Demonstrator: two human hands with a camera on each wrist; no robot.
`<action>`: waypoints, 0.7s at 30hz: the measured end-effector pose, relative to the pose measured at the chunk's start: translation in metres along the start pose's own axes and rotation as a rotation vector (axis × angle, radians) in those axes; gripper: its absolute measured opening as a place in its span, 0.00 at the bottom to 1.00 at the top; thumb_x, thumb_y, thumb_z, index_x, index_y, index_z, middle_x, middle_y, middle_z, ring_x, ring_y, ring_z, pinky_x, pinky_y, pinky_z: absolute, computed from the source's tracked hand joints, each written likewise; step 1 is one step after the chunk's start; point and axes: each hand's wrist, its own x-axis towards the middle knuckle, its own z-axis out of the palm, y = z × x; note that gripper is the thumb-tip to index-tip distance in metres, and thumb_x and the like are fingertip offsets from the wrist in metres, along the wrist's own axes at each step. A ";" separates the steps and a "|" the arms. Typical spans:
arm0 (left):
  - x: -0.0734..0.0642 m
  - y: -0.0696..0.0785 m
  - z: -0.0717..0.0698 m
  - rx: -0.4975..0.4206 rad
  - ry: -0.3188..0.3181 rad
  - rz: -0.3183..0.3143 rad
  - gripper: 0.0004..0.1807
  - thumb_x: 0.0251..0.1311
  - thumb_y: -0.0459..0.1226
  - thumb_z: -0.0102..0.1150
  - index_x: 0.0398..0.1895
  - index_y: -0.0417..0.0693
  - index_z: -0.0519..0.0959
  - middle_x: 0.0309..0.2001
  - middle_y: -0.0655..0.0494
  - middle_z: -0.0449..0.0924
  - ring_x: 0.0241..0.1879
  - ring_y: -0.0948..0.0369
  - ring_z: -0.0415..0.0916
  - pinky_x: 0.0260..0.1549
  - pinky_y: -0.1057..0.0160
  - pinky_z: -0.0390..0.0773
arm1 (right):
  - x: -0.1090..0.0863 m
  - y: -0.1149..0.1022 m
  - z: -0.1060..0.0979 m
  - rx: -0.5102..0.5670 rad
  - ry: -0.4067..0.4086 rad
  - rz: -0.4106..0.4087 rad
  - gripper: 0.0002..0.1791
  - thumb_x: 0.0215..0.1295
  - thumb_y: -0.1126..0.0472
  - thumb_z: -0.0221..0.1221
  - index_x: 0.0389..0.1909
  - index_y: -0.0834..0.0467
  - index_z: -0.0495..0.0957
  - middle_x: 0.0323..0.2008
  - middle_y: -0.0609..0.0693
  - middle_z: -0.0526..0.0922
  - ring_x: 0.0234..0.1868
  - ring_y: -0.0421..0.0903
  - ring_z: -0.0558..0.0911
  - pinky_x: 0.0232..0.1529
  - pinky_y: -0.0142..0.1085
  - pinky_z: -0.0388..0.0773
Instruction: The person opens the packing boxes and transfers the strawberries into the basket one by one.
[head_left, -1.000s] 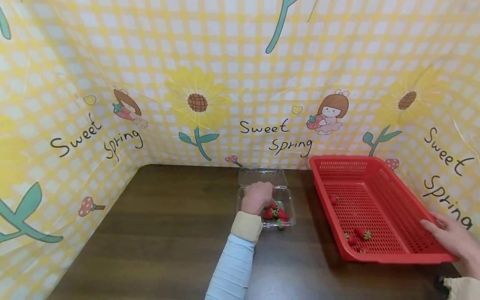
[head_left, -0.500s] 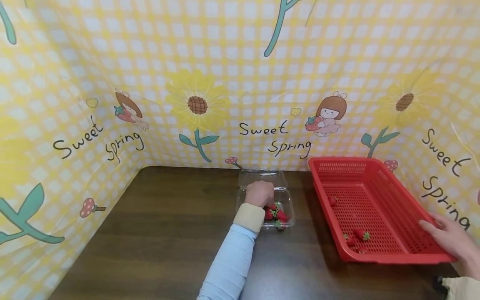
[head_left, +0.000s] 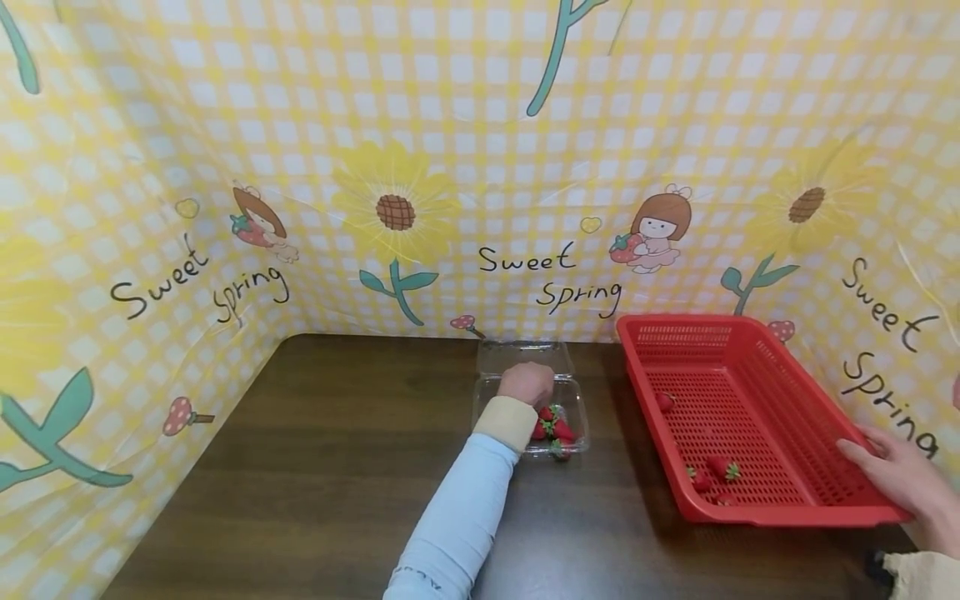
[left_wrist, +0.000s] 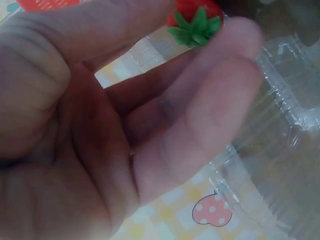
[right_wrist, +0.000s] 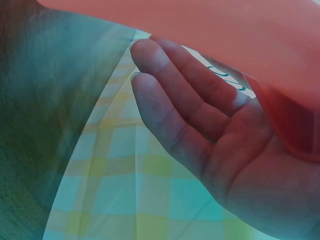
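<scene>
My left hand [head_left: 527,383] reaches down into a clear plastic clamshell box [head_left: 581,408] at the back middle of the table. In the left wrist view, a strawberry [left_wrist: 197,22] with green leaves shows between thumb and fingertips, pinched there. Several strawberries [head_left: 561,431] lie in the box, right of this hand; its fingertips are hidden in the head view. On the right, my right hand [head_left: 900,475] holds the near right corner of a red plastic basket [head_left: 787,515], thumb over the rim. Underneath, its fingers [right_wrist: 170,110] extend below the rim in the right wrist view.
Inside the basket, several strawberries [head_left: 722,468] lie along the left side. The box's clear lid [head_left: 525,358] stands open toward the back wall. A yellow checked cloth [head_left: 450,125] surrounds the dark wooden table [head_left: 322,467] at the back and sides.
My left hand has shifted slightly to the right within the box, its forearm turning with it. The right hand and basket stay in place.
</scene>
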 end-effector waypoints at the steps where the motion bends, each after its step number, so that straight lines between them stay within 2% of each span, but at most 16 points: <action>1: 0.001 0.000 0.000 -0.003 0.004 -0.001 0.08 0.56 0.31 0.60 0.22 0.48 0.82 0.34 0.52 0.86 0.26 0.58 0.77 0.25 0.57 0.79 | 0.000 0.000 0.000 -0.017 0.004 -0.009 0.39 0.76 0.47 0.43 0.67 0.78 0.49 0.36 0.66 0.83 0.28 0.46 0.85 0.29 0.40 0.82; 7: 0.004 -0.001 0.000 -0.024 0.013 -0.021 0.07 0.58 0.32 0.58 0.26 0.48 0.83 0.39 0.50 0.87 0.30 0.57 0.79 0.28 0.55 0.80 | 0.000 -0.001 -0.001 0.000 -0.004 -0.003 0.40 0.76 0.45 0.44 0.68 0.77 0.49 0.38 0.67 0.82 0.29 0.45 0.85 0.29 0.40 0.82; 10: 0.004 -0.002 -0.001 -0.022 0.031 -0.017 0.07 0.58 0.31 0.58 0.25 0.48 0.84 0.38 0.50 0.87 0.30 0.56 0.80 0.28 0.55 0.80 | 0.001 -0.002 0.000 0.026 -0.012 0.006 0.40 0.76 0.46 0.43 0.68 0.77 0.48 0.36 0.63 0.83 0.29 0.45 0.85 0.30 0.40 0.82; 14: 0.002 -0.003 -0.003 -0.032 0.019 -0.015 0.06 0.55 0.31 0.61 0.24 0.48 0.83 0.35 0.51 0.86 0.28 0.57 0.78 0.26 0.56 0.79 | 0.001 -0.001 0.001 0.076 -0.037 0.019 0.39 0.76 0.47 0.43 0.69 0.77 0.48 0.35 0.56 0.85 0.30 0.46 0.87 0.31 0.41 0.83; 18: -0.001 -0.002 -0.010 -0.067 0.025 -0.010 0.06 0.52 0.30 0.63 0.21 0.47 0.82 0.33 0.51 0.85 0.26 0.57 0.76 0.24 0.56 0.78 | 0.001 0.001 0.000 0.088 -0.039 0.020 0.39 0.76 0.46 0.43 0.69 0.77 0.48 0.34 0.54 0.85 0.30 0.47 0.87 0.31 0.41 0.83; 21: -0.004 0.000 -0.021 -0.101 0.034 -0.013 0.07 0.54 0.29 0.61 0.21 0.46 0.80 0.32 0.50 0.84 0.25 0.57 0.74 0.22 0.56 0.76 | 0.002 0.001 -0.001 0.073 -0.030 0.019 0.40 0.76 0.46 0.43 0.68 0.77 0.48 0.34 0.53 0.85 0.30 0.46 0.87 0.31 0.40 0.83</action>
